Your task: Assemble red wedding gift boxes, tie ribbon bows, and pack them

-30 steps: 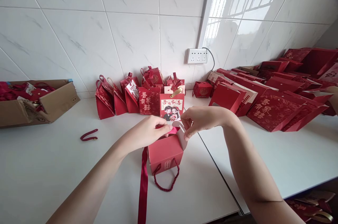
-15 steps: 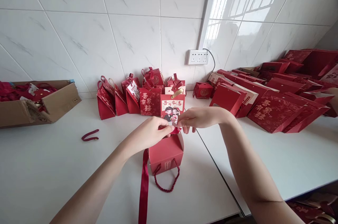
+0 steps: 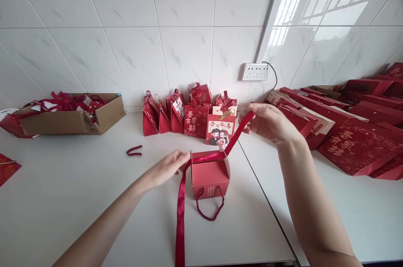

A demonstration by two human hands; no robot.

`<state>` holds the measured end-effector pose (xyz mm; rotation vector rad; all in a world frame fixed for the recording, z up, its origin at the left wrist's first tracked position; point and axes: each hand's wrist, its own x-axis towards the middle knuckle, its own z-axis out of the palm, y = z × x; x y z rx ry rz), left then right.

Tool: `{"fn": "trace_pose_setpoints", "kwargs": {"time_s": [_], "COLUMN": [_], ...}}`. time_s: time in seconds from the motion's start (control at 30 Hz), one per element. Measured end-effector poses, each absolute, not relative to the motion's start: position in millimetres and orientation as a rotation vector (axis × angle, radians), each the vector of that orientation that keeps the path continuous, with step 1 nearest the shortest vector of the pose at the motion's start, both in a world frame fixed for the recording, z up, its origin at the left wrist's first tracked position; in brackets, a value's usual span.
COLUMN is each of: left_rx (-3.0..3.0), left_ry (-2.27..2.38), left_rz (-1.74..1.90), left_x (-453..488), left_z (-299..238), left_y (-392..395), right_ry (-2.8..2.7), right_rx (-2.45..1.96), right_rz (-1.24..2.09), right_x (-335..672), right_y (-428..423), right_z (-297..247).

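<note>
A small red gift box (image 3: 210, 174) with a twisted red cord handle (image 3: 209, 209) stands on the white table (image 3: 78, 200). A long dark red ribbon (image 3: 180, 216) passes through the top of the box. My right hand (image 3: 270, 123) pinches one end of the ribbon and holds it taut up and to the right of the box. My left hand (image 3: 166, 167) rests against the ribbon at the box's left top edge, fingers stretched forward. The ribbon's other end trails down off the table's front.
Finished red gift bags and boxes (image 3: 195, 111) cluster at the wall behind. Flat red bags (image 3: 346, 132) are piled at the right. A cardboard carton (image 3: 75, 118) with red pieces sits at the left, a loose red strap (image 3: 134, 151) near it. A wall socket (image 3: 254, 71) is above.
My right hand has pulled the ribbon end out of the box top, up and to the right. My left hand let go of the top and slid to the box's left side. The camera shifted left.
</note>
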<state>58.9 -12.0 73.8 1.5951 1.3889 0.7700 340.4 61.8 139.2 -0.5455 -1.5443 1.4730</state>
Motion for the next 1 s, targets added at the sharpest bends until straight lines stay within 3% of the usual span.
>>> {"fn": "trace_pose_setpoints", "kwargs": {"time_s": [0.13,0.37,0.67,1.0], "left_rx": [1.477,1.575,2.064,1.522], "left_ry": [1.114,1.322,1.532,1.598], "left_rz": [0.448,0.273,0.208,0.485], "left_x": [61.2,28.4,31.4,29.9], "left_z": [61.6,109.1,138.4,114.3], "left_y": [-31.1,-25.8,-15.5,4.3], "right_ry": [-1.304,-1.086,-1.204,-1.153], "right_rx": [-0.536,-0.500,-0.466,-0.396], "right_rz": [1.435,1.283,1.151,1.029], "right_x": [328.3,328.9,341.8,345.1], "right_y": [55.5,46.3,42.2,45.1], "right_z": [145.7,158.5,159.2,158.4]}}
